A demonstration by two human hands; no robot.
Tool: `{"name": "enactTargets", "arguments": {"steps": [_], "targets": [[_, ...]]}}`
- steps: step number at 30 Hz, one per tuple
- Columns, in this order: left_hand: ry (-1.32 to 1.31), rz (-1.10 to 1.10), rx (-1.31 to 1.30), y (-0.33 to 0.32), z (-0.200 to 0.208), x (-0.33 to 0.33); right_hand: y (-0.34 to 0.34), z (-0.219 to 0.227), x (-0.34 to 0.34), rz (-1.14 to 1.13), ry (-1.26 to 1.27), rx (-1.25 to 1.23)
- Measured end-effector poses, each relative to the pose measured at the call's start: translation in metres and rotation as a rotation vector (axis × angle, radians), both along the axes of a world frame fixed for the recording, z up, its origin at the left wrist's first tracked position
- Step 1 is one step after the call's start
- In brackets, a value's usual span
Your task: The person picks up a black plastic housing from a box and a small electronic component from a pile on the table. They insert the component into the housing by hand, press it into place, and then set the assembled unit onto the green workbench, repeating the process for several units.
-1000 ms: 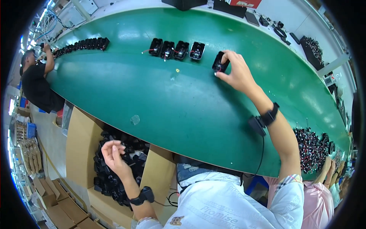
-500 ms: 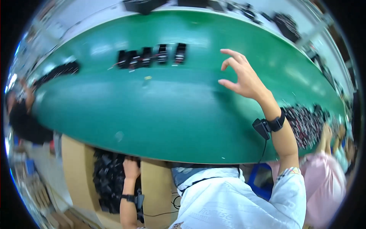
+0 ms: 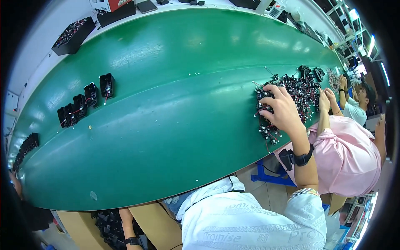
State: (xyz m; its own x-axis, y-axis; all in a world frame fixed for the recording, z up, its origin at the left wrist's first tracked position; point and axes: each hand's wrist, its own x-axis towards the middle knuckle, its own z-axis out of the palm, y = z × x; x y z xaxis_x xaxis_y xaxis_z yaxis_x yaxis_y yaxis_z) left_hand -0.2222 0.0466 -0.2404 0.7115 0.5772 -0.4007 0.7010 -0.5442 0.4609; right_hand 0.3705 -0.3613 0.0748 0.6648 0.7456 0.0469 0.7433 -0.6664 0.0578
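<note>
My right hand (image 3: 283, 109) is over the near-left part of a heap of small black parts with red and black wires (image 3: 298, 89). Its fingers are curved but apart, with nothing visibly gripped, so it is open. Down at the lower left, my left hand (image 3: 125, 214) is at a cardboard box (image 3: 152, 225) holding black plastic pieces (image 3: 109, 229). The fingers of that hand are cut off from sight by the table edge. A row of several black open housings (image 3: 107, 85), with short wires hanging out, stands on the green table at the left.
The green table (image 3: 166, 137) curves across the view. Black bins (image 3: 75, 35) of wired parts line its far side. A longer row of black pieces (image 3: 26, 148) lies at the far left. A co-worker in pink (image 3: 348, 154) sits close on my right, hands at the heap. A blue stool (image 3: 271, 177) is below.
My view has swung to the right. My right hand has gone from above the bare table to the wired parts heap. My left hand stays at the box, now less visible.
</note>
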Motion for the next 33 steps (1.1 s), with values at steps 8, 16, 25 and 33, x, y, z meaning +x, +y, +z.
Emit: {"name": "enactTargets", "arguments": {"steps": [8, 16, 25, 33], "targets": [[0.003, 0.098, -0.065, -0.016, 0.058, 0.012, 0.033, -0.033, -0.005, 0.036, 0.401, 0.429], [-0.125, 0.459, 0.019, -0.015, 0.129, -0.014, 0.05, -0.02, -0.043, -0.052, 0.143, 0.528], [-0.63, 0.584, 0.367, -0.039, 0.226, 0.032, -0.006, -0.064, -0.031, -0.329, -0.192, 0.191], [-0.857, 0.171, -0.007, -0.1, 0.228, 0.194, 0.07, -0.076, -0.049, 0.113, 0.002, 0.42]]}}
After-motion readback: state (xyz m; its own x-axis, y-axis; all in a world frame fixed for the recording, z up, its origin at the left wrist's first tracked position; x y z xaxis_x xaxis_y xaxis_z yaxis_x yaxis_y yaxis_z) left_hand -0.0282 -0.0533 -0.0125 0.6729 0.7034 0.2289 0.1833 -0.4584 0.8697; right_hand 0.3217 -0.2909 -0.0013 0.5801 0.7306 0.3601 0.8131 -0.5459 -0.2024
